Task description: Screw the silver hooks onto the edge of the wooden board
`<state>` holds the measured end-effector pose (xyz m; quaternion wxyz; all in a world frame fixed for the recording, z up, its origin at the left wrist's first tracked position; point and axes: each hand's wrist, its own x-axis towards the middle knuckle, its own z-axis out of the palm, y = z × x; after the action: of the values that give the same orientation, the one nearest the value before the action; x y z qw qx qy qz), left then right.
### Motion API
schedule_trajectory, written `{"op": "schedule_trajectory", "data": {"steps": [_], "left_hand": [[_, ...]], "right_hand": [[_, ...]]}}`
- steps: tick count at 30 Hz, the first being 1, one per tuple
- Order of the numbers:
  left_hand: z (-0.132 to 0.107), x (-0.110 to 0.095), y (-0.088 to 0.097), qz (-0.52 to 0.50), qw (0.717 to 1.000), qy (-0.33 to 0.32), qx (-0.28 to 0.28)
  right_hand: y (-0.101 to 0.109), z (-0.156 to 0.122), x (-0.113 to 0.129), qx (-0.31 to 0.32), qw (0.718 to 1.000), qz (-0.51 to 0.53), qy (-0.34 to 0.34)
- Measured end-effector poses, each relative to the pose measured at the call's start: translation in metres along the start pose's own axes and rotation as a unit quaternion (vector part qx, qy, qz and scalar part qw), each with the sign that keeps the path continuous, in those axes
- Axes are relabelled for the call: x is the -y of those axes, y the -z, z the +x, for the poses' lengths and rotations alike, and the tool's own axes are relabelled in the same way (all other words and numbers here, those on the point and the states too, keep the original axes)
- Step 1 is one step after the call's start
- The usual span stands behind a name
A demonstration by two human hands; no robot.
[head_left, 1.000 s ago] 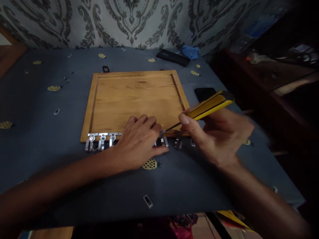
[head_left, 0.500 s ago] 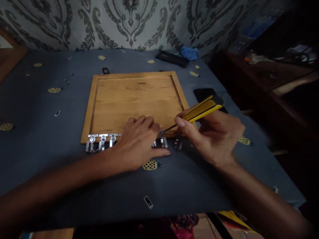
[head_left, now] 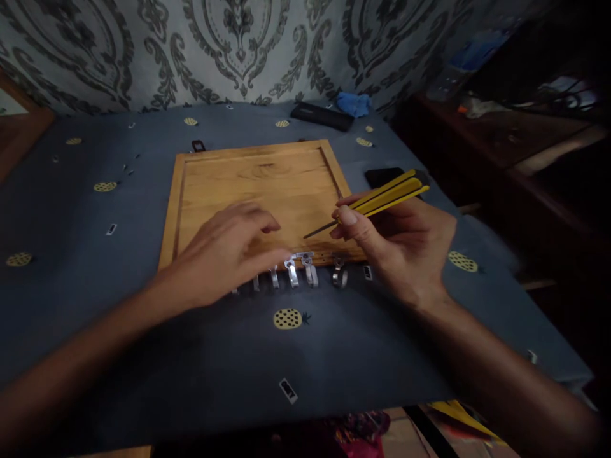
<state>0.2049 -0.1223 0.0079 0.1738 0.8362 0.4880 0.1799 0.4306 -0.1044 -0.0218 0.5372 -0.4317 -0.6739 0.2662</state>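
A square wooden board (head_left: 258, 191) lies on a blue-grey tablecloth (head_left: 143, 331). Along its near edge sits a row of small metal hooks (head_left: 298, 270); one more hook (head_left: 340, 275) lies loose to the right. My right hand (head_left: 401, 245) grips a yellow-handled screwdriver (head_left: 377, 198), its thin tip raised over the board's near right part. My left hand (head_left: 224, 251) hovers above the board's near edge, fingers loosely spread and blurred, holding nothing. It hides the left part of the hook row.
A black phone (head_left: 384, 177) lies right of the board. A black case (head_left: 321, 116) and a blue cloth (head_left: 353, 103) are at the far edge by the patterned wall. Small screws (head_left: 128, 169) and tags dot the cloth at left. Dark furniture stands at right.
My left hand has lifted off the hooks and moved left and up. The screwdriver tip has come up off the hook. The view has shifted slightly downward.
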Motion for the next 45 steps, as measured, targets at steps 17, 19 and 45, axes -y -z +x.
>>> {"op": "schedule_trajectory", "data": {"steps": [17,19,45], "left_hand": [[0.004,-0.026,-0.039,0.124,0.989,-0.035,0.067],[0.005,-0.027,-0.039,0.123,0.989,-0.03,0.07],[0.005,-0.031,-0.036,0.129,0.987,-0.015,0.092]], "right_hand": [[0.004,-0.002,0.007,-0.019,0.999,-0.04,0.013],[0.004,-0.002,0.008,-0.019,0.999,-0.05,0.01],[0.006,-0.003,0.008,0.053,0.992,-0.086,0.081]]}}
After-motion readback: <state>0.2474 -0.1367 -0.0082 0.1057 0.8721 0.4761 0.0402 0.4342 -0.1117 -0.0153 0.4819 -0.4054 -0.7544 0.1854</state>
